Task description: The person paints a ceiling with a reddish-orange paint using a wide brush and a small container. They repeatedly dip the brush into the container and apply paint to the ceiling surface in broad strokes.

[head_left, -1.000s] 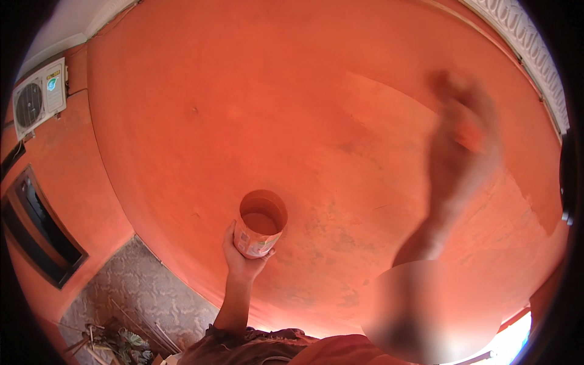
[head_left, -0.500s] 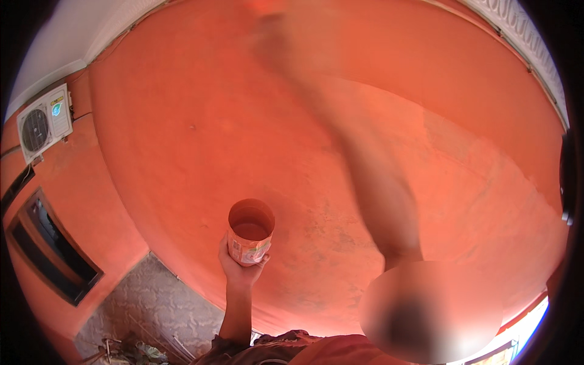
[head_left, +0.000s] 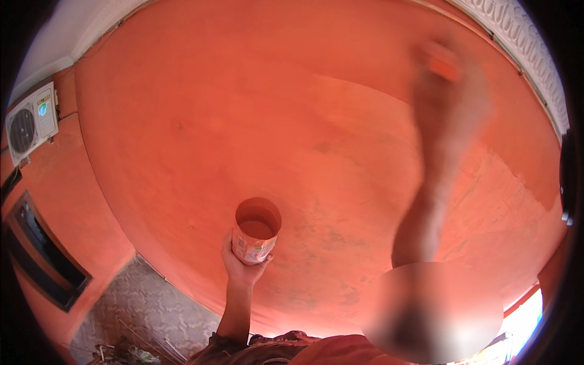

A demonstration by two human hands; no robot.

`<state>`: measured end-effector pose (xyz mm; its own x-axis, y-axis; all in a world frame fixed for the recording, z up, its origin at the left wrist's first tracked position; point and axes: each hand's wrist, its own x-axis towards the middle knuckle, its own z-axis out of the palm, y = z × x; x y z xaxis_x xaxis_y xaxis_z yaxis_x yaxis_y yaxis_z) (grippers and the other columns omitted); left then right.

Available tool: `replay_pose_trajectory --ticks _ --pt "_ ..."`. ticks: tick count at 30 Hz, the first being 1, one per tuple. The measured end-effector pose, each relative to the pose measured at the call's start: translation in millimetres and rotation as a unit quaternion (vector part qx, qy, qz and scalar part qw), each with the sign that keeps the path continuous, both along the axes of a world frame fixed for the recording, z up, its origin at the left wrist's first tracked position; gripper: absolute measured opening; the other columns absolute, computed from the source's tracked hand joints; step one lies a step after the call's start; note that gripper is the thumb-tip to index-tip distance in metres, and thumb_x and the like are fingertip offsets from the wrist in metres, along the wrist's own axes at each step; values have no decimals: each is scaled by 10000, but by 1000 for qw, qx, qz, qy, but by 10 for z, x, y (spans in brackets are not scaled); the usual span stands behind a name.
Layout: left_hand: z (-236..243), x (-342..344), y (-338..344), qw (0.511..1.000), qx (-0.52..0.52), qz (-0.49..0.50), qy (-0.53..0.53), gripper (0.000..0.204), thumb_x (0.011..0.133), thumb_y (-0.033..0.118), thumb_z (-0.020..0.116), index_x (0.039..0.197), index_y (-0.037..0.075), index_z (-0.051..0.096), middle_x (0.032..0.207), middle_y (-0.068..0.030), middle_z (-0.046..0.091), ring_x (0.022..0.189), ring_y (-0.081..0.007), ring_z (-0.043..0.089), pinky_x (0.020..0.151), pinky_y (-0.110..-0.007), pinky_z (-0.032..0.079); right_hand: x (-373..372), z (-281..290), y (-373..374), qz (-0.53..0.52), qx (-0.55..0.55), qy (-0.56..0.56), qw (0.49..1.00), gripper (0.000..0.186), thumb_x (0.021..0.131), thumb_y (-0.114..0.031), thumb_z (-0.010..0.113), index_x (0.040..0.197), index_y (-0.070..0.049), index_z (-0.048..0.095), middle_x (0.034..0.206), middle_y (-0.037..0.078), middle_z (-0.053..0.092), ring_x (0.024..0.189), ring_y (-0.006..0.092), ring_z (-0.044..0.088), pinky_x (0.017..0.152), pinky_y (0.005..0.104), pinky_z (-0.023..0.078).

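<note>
My left hand is wrapped round the lower part of a paint tub, held upright with its open mouth toward me. Orange-brown paint lies inside, and orange smears cover its labelled side. Up at the right, my right hand is raised against the orange wall, smeared by motion. An orange-coated paintbrush shows at its top end, too blurred for its handle to be made out. Around the hand and above it the wall is a deeper orange, with a curved edge against the paler part below.
An air conditioner unit hangs on the left side wall above a dark-framed window. Grey paving lies below left, with dry plants on it. White moulding runs along the top right. A blurred patch hides my right upper arm.
My right hand has swept with the paintbrush from the top middle across to the right and somewhat lower. The tub stays in my left hand, and the view has shifted slightly to the right.
</note>
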<state>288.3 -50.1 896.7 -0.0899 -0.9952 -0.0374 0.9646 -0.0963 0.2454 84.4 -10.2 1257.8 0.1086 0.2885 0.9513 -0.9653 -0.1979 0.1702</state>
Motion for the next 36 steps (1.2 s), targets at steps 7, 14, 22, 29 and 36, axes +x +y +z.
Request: replay_pose_trajectory --ticks 7,14,22,29,36 --pt "-3 -105 -108 997 -41 -52 -28 518 918 573 543 1271 198 604 1165 -53 649 946 -316 622 652 -396 448 1825 283 -857 127 126 227 957 176 907 -229 683 891 -55 659 739 171 672 751 306 707 598 419 564" --pt "109 54 104 998 -50 -37 -10 608 918 589 544 1289 108 580 1142 -123 638 925 -335 613 599 -334 463 554 554 -403 233 99 112 961 141 868 -105 641 773 -3 659 748 162 687 700 247 687 565 385 526" --pt "22 66 12 986 -119 -111 30 660 924 547 577 1334 30 557 1218 -167 622 1069 -344 589 606 -315 491 -2599 333 1307 283 -27 -185 941 226 931 -147 669 768 6 636 766 65 657 637 131 589 550 276 493" --pt "125 -31 -40 987 -96 -124 26 619 924 502 588 1334 38 560 1212 -174 621 1012 -346 618 551 -280 490 -3393 407 1860 -124 -45 -120 984 266 920 -227 769 791 -39 633 709 -44 553 702 30 494 609 240 434" --pt "-23 206 -164 975 -115 -192 20 570 913 437 642 1346 72 567 1249 -140 606 1066 -336 610 552 -276 527 -811 -80 399 -3 -15 131 991 146 945 -204 716 894 -70 687 767 82 660 683 208 634 639 345 532"
